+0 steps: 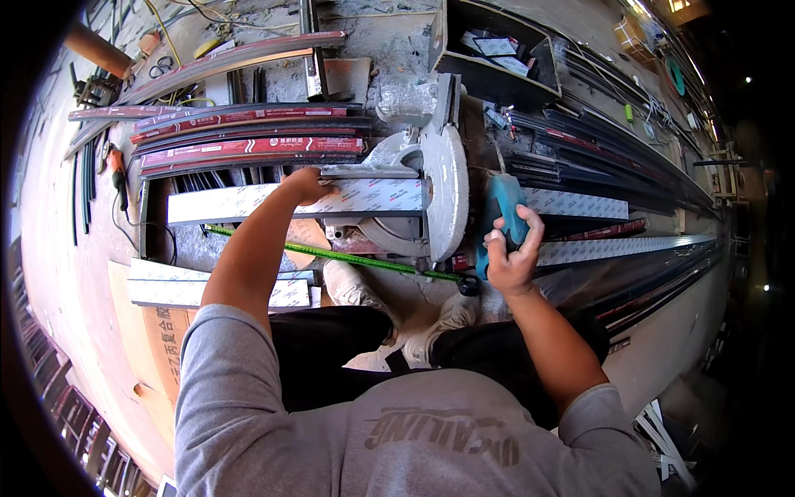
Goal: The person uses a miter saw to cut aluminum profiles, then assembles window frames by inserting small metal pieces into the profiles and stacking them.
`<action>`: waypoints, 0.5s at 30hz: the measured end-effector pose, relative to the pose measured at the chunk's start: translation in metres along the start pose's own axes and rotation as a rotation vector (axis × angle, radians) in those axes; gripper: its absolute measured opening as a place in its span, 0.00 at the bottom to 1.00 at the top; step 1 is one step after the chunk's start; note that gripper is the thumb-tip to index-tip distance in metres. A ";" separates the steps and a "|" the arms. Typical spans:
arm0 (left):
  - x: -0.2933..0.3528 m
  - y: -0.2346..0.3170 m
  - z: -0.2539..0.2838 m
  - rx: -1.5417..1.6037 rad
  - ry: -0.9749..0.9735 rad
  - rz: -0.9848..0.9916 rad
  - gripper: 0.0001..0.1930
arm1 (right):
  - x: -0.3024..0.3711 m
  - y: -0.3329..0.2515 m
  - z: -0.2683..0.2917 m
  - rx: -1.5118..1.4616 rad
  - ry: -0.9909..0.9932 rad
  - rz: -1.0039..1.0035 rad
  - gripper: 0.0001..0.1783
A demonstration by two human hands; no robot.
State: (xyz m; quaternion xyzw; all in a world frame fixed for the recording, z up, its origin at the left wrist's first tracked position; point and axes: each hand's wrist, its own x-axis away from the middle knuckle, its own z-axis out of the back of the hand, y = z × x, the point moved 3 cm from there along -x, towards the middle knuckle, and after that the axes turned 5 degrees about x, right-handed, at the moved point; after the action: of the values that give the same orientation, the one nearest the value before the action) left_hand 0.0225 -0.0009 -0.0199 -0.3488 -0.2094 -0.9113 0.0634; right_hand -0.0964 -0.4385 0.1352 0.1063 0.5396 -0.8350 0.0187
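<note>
In front of me stands a grey miter saw [397, 153], its rounded blade guard [450, 199] lowered across the work. My right hand [515, 253] is closed round its teal handle [502, 199]. A long flat profile in white printed film [373, 195] lies crosswise against the saw's fence. My left hand [308, 186] grips this profile to the left of the guard, fingers over its far edge. Another length of filmed profile [575, 204] shows to the right of the guard. The guard hides the blade and whether the two lengths are joined.
A green tape measure [356, 258] stretches near my shoes. Filmed pieces [207, 286] lie at left; red-and-black profiles [248, 149] are stacked behind. A black box [497, 62] with scraps stands at back. An orange power tool [117, 170] lies far left, dark profiles [580, 153] right.
</note>
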 end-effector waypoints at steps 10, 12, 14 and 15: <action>-0.018 0.009 0.001 -0.019 0.002 -0.002 0.43 | 0.007 0.013 0.003 0.003 0.039 0.071 0.33; -0.016 -0.002 -0.003 0.008 -0.006 -0.008 0.41 | 0.017 0.018 -0.003 -0.025 0.033 0.069 0.33; -0.015 -0.011 -0.010 0.045 -0.028 -0.031 0.40 | 0.032 0.024 -0.003 0.065 0.010 0.118 0.32; -0.013 -0.010 -0.008 0.065 -0.029 -0.044 0.40 | 0.035 0.021 -0.006 0.115 0.009 0.184 0.32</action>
State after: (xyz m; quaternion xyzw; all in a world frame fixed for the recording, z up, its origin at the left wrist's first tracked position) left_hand 0.0247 0.0045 -0.0377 -0.3550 -0.2475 -0.9000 0.0514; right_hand -0.1270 -0.4394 0.1071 0.1600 0.4787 -0.8589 0.0868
